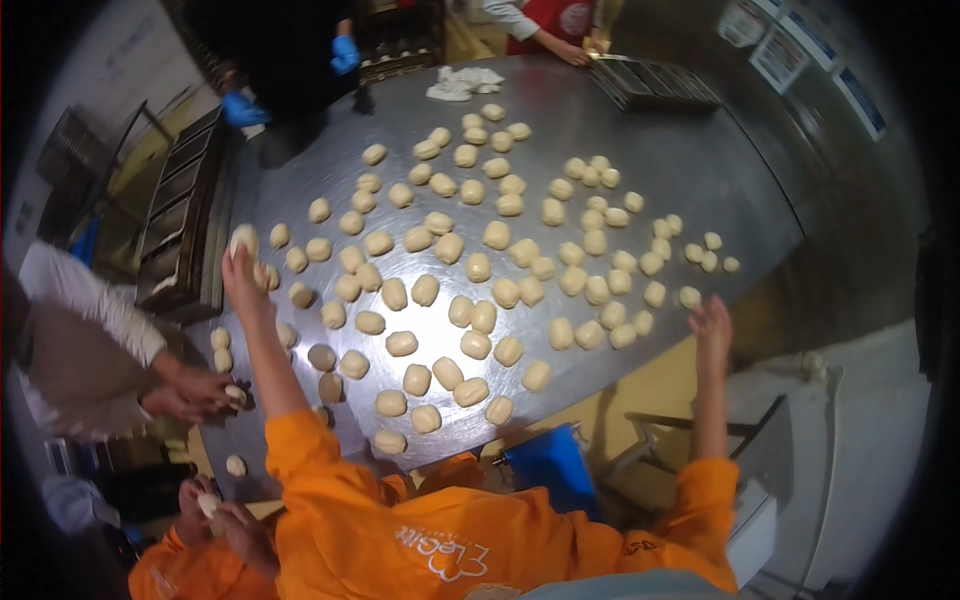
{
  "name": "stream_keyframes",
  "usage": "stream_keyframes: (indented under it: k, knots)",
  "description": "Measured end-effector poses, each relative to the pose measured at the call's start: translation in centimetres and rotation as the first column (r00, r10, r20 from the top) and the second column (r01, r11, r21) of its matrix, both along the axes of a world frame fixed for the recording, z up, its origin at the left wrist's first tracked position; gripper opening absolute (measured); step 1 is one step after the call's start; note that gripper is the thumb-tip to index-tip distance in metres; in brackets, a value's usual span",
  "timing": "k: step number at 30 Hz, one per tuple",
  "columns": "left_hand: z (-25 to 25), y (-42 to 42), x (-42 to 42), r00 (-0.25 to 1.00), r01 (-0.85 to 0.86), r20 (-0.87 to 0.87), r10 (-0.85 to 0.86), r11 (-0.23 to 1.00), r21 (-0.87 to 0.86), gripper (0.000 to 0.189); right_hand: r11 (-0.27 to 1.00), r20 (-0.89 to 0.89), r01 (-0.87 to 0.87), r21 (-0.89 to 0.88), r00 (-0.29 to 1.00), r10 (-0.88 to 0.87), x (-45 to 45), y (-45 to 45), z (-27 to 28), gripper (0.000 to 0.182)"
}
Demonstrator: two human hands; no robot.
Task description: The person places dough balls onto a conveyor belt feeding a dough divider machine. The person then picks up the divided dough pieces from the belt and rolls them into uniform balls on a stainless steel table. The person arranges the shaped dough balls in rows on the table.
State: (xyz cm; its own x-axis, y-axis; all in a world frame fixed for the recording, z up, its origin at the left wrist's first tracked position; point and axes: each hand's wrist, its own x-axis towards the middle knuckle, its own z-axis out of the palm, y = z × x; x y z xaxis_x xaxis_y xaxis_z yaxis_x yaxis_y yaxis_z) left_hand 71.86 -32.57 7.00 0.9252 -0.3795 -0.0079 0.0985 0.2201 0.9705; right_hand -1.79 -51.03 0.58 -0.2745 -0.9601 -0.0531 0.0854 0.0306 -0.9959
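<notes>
My left hand (pixel 244 279) is raised over the left part of the steel table (pixel 262 180), its fingers around a pale, rounded dough piece (pixel 244 238). Another dough piece shows close beside that hand, partly hidden. My right hand (pixel 711 326) is at the table's right edge, empty, its fingers loosely apart. Just beyond its fingertips lies a dough piece (pixel 689 297); whether they touch is unclear. Many smooth dough pieces are spread between my hands, larger ones at the middle (pixel 424 290) and smaller ones toward the right (pixel 712 241).
Metal baking pans stand at the left (pixel 180 202) and far right (pixel 652 84). A white cloth (pixel 463 82) lies at the far edge. At the left, co-workers' hands (pixel 187 394) (pixel 225 517) hold dough. Another wears blue gloves (pixel 345 54); one in a red apron touches the far pans.
</notes>
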Motion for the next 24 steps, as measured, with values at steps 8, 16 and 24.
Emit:
stream_keyframes:
  k: [8,16,24]
  knots:
    - [-3.9,-7.5,5.2,0.991,-0.022,0.135,-0.009,0.975,0.222,0.04,0.983,-0.258,0.069,0.168,0.966,-0.024,-3.6,12.3,0.0,0.03]
    - [-6.1,-14.7,15.4,0.976,0.204,-0.113,-0.186,0.605,0.769,0.046,0.946,-0.176,0.143,0.291,0.98,-0.094,-3.7,16.8,-0.9,0.028]
    - [2.5,-22.3,11.9,0.955,0.185,-0.251,-0.16,0.98,0.079,0.092,0.915,-0.149,0.128,0.382,0.986,-0.076,-1.7,22.0,-3.7,0.025]
